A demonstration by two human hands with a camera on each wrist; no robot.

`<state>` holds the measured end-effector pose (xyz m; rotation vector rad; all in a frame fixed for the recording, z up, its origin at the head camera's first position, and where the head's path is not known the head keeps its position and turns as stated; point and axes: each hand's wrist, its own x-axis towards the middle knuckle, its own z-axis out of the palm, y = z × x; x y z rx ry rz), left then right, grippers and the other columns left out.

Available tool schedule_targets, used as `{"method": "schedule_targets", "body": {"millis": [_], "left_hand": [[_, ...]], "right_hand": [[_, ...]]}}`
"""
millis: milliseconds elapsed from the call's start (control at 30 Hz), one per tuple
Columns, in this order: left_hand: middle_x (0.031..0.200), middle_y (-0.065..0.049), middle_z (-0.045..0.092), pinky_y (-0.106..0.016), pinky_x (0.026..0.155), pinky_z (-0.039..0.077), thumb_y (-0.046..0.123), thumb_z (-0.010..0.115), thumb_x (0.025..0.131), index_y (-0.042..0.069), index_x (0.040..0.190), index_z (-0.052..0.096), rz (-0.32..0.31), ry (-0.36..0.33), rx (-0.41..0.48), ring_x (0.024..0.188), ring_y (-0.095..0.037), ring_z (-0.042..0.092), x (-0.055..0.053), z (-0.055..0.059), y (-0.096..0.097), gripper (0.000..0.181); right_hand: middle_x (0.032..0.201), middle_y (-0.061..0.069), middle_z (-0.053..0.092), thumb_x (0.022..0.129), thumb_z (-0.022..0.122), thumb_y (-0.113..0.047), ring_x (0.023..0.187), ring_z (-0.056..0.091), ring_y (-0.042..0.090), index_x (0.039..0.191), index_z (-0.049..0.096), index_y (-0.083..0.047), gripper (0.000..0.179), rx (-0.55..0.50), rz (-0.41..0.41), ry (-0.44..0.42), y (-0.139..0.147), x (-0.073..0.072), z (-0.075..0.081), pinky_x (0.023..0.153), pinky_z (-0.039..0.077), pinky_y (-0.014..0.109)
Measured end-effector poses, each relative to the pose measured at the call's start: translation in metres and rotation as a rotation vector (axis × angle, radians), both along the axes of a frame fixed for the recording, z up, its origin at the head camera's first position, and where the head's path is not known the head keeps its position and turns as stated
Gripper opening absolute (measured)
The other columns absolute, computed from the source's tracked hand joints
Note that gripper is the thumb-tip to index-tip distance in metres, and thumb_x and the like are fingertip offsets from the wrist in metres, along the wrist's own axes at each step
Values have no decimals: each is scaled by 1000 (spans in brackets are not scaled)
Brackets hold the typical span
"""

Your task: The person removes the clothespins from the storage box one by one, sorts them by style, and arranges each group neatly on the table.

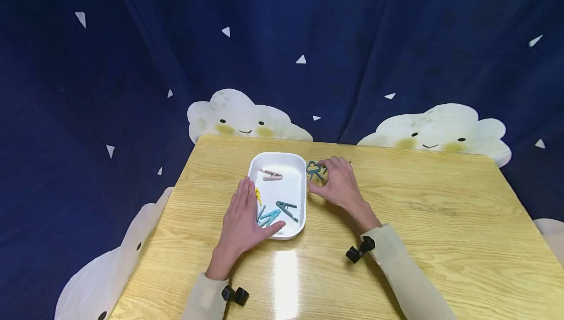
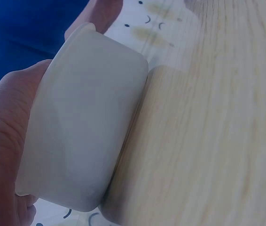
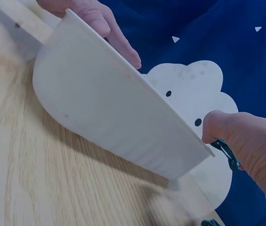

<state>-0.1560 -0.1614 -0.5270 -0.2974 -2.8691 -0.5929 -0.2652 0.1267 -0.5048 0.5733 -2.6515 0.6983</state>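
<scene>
A person's right hand (image 1: 337, 181) pinches a dark green cloud-shaped clip (image 1: 314, 171) between thumb and fingers, which stand slightly parted around it, just outside the right rim of a white tray (image 1: 288, 188). The clip juts leftward from the fingertips, towards that rim (partly covered, so I can't tell its long axis). The left hand (image 1: 243, 222), fingers straight, rests along the tray's opposite side, farther off. Inside, white floor shows between pink (image 1: 277, 176), yellow (image 1: 258, 196), blue (image 1: 274, 214) and grey-green clips (image 1: 285, 210); wooden tabletop (image 1: 440, 232) stretches rightward.

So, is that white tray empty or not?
Not empty: in the white tray lie at least a pink clip, yellow clip, blue clip and dark green clip.
</scene>
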Motion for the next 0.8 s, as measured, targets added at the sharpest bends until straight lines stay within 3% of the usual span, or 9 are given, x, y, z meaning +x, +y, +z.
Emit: {"method": "schedule_targets", "body": {"millis": [267,500,800], "left_hand": [[173,-21,14,-47,129,21,90,63,75,-5,164,19,-4,24,5,161,-32,11,2,0,0,137],[173,-20,14,-45,129,19,89,62,76,-5,164,18,-3,23,-1,162,-31,11,2,0,-1,136],[175,-16,7,-45,129,19,90,61,76,-3,165,15,-3,3,8,162,-29,8,1,0,0,137]], "right_hand": [[95,13,66,78,79,-49,91,53,30,115,72,-1,61,-20,-18,9,18,-1,-7,84,46,46],[103,17,69,78,82,-46,99,56,33,119,71,0,62,-23,-48,3,35,-4,-10,87,46,50],[98,16,67,76,79,-47,94,57,35,116,72,1,64,-11,-72,42,56,-8,-15,83,47,52]]}}
